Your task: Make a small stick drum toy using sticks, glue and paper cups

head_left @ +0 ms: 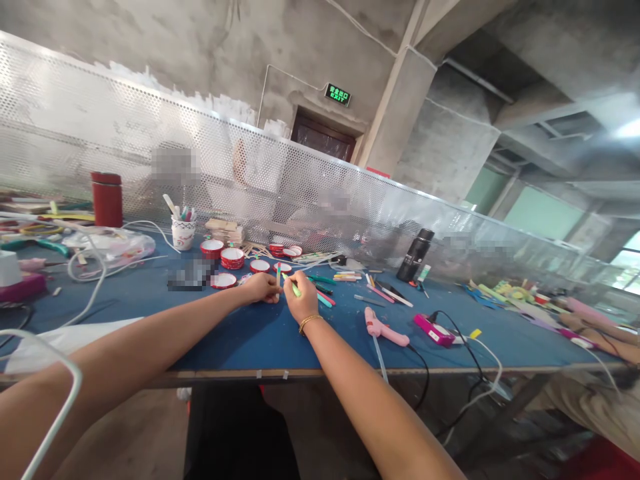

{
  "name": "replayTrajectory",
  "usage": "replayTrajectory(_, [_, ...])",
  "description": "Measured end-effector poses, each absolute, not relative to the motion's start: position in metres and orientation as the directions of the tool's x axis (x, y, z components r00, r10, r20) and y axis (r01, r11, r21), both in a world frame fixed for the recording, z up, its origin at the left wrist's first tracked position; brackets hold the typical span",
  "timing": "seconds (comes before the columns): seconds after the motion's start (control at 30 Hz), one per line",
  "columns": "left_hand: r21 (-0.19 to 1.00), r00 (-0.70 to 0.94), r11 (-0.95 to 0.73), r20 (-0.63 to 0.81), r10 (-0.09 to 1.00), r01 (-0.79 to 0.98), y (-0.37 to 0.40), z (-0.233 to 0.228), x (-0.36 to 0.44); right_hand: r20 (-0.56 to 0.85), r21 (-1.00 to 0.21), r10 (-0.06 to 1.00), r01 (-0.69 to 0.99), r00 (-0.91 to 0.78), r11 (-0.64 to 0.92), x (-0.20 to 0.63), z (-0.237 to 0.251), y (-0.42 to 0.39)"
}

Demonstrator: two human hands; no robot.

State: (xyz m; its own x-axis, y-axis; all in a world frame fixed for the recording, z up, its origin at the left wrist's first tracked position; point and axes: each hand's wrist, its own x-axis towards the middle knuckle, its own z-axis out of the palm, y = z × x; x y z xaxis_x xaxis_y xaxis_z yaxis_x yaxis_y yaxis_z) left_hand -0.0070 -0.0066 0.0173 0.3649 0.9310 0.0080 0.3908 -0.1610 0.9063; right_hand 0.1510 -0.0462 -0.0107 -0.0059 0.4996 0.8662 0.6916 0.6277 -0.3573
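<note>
Both my arms reach forward over a blue table. My left hand rests on the table and pinches a thin upright stick. My right hand, with a gold bracelet at the wrist, is closed around a light green stick right beside the left hand. Several coloured sticks lie on the table just past my hands. Red-rimmed round lids sit behind my left hand.
A pink glue gun and a pink box with a cable lie to the right. A red flask, a paper cup of pens, a black bottle and a perforated metal screen stand at the back. Another person's arm rests at far right.
</note>
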Motion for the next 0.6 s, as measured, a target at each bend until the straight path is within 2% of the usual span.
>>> replayTrajectory(0.17, [0.909,0.373,-0.158,0.003,0.928,0.386,-0.0063,0.0164,-0.0073,0.863,-0.313,0.498,0.688,-0.082,0.655,0.1476,-0.0103,-0.0474])
replayTrajectory(0.43, [0.907,0.362,-0.148,-0.005,0.932,0.394,-0.0075,0.0190,-0.0070,0.863,-0.365,0.506,0.700,0.007,0.613,0.1525,-0.0109,-0.0446])
replayTrajectory(0.6, [0.905,0.364,-0.154,0.000,0.932,0.396,-0.0068,0.0180,-0.0075,0.879,-0.309,0.474,0.688,-0.057,0.656,0.1494,-0.0112,-0.0460])
